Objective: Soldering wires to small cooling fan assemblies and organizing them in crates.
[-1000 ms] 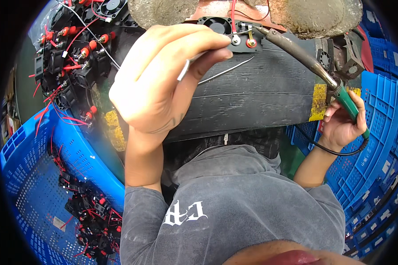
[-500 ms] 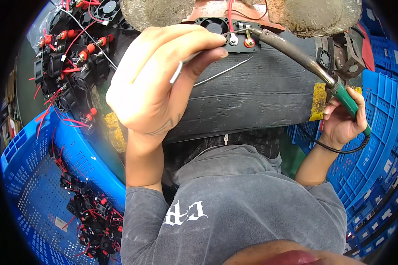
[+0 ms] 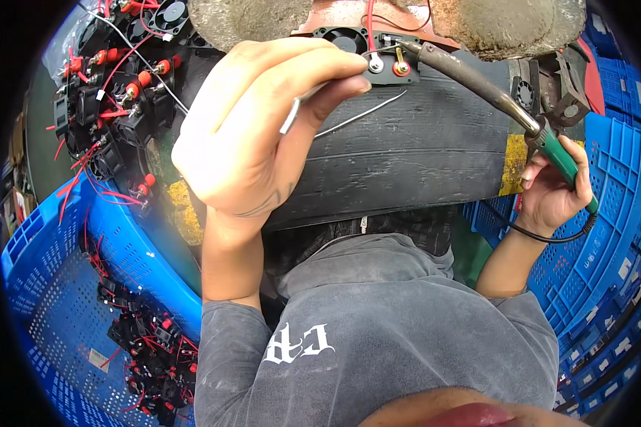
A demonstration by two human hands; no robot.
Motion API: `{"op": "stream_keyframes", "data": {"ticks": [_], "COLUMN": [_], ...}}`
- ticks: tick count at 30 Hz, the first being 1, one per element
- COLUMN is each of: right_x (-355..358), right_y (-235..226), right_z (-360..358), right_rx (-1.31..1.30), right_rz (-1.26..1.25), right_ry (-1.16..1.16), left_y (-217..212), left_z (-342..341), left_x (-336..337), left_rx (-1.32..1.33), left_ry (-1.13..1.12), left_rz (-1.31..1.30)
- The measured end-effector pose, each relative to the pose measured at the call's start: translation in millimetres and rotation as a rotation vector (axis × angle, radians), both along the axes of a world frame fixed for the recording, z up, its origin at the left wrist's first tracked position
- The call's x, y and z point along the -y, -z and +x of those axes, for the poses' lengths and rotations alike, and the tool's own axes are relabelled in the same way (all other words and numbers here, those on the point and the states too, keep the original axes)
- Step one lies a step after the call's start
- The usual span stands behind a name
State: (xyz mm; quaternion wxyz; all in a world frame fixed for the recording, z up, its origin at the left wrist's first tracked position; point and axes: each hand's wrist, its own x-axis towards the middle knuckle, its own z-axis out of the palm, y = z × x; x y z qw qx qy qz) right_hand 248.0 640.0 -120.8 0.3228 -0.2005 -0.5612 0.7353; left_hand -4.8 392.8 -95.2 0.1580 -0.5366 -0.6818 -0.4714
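My left hand (image 3: pixel 238 142) is closed in a pinch, thumb against fingers, on a thin grey solder wire (image 3: pixel 290 117). One end sticks out behind the fingers; the other reaches toward a black fan unit (image 3: pixel 345 39) at the far side of the bench. My right hand (image 3: pixel 557 191) grips the green handle of a soldering iron (image 3: pixel 477 80). The iron's tip meets the unit's terminals, close to the solder's front end; whether they touch is too small to tell. A silver ring terminal (image 3: pixel 375 65) and a red-ringed brass terminal (image 3: pixel 401 69) show below the tip.
A loose strand (image 3: pixel 363 114) lies on the black bench top (image 3: pixel 406 156). Several wired fans (image 3: pixel 132 128) crowd the left, above a blue crate (image 3: pixel 57 285) holding more. Two rough, stone-like blocks (image 3: pixel 513 25) stand at the back. Another blue crate (image 3: pixel 605 171) is at right.
Both hands hold nearly the same places. My left hand and the solder's tail end have shifted very slightly right; the iron's tip stays at the terminals.
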Motion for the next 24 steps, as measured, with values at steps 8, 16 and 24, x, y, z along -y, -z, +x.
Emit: {"op": "stream_keyframes", "data": {"ticks": [8,16,24], "right_x": [-3.0,-3.1,-6.1], "right_y": [-5.7,-9.6,-9.8], "right_z": [-2.6,-0.6,1.9], "right_rx": [0.008,0.014,-0.018], "right_rz": [0.033,0.07,0.062], "right_ry": [-0.011,-0.027,-0.004], "left_y": [-0.8,-1.1,-0.7], "left_z": [0.1,1.5,2.0], "left_x": [-1.1,-0.5,-1.8], "left_rx": [0.016,0.012,-0.002], "left_ry": [0.002,-0.007,-0.002], "left_rz": [0.013,0.006,-0.008]}}
